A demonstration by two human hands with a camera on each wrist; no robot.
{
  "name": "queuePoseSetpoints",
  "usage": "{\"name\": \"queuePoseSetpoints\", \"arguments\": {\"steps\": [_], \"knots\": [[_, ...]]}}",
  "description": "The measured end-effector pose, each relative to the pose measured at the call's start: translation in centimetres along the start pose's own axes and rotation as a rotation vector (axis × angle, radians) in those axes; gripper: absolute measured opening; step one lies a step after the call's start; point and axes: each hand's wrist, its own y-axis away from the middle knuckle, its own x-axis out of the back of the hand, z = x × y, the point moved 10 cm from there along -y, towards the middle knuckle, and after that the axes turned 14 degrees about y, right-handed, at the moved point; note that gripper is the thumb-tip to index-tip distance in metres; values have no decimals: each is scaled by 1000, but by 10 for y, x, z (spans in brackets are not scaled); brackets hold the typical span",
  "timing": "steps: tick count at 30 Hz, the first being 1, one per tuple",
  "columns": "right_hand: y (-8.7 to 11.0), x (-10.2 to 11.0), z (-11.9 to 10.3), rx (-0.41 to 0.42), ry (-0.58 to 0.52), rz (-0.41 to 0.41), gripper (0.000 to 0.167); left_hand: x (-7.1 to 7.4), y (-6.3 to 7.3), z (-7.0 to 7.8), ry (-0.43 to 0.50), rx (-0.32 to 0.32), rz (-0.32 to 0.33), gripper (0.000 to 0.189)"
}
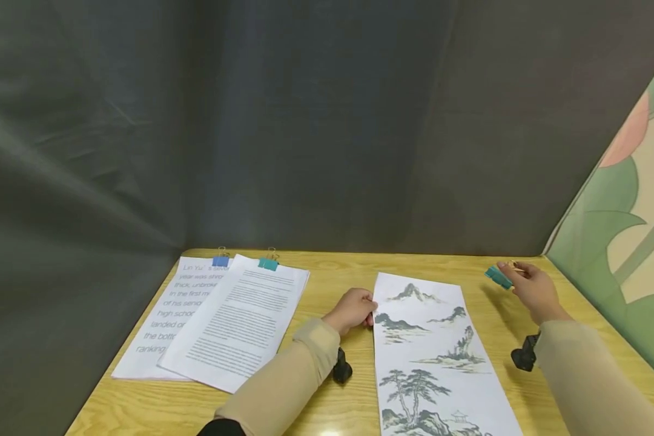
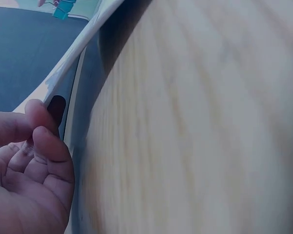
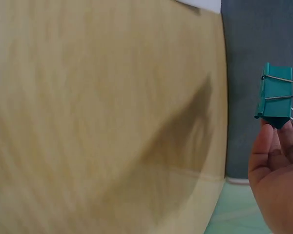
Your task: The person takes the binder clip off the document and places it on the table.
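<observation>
A sheaf of paper printed with ink landscapes lies in front of me, its top part lifted a little off the table. My left hand pinches its left edge near the upper corner; the left wrist view shows thumb and finger on the paper's edge. To the right of the paper, my right hand holds a teal binder clip above the table. In the right wrist view the clip sits at the fingertips, its wire handles folded outward and its mouth apart from any paper.
On the left lie two overlapping text stacks, one with a teal binder clip and the other with a blue binder clip at the top. A dark curtain hangs behind the wooden table. A floral panel stands at right.
</observation>
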Motion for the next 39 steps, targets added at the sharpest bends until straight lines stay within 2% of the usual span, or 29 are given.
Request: {"name": "queuePoseSetpoints", "arguments": {"steps": [11,19,33,39], "knots": [[3,3,30,-86,20,-42,100,-15,-6,4,9,10,8,36],[6,6,47,-119,68,-61,101,-26,-8,-1,-19,36,2,36],[4,13,54,-130,76,-71,102,-40,-13,10,-39,25,-3,38],[3,14,59,-138,131,-70,102,-48,-16,9,-55,27,-25,28]]}}
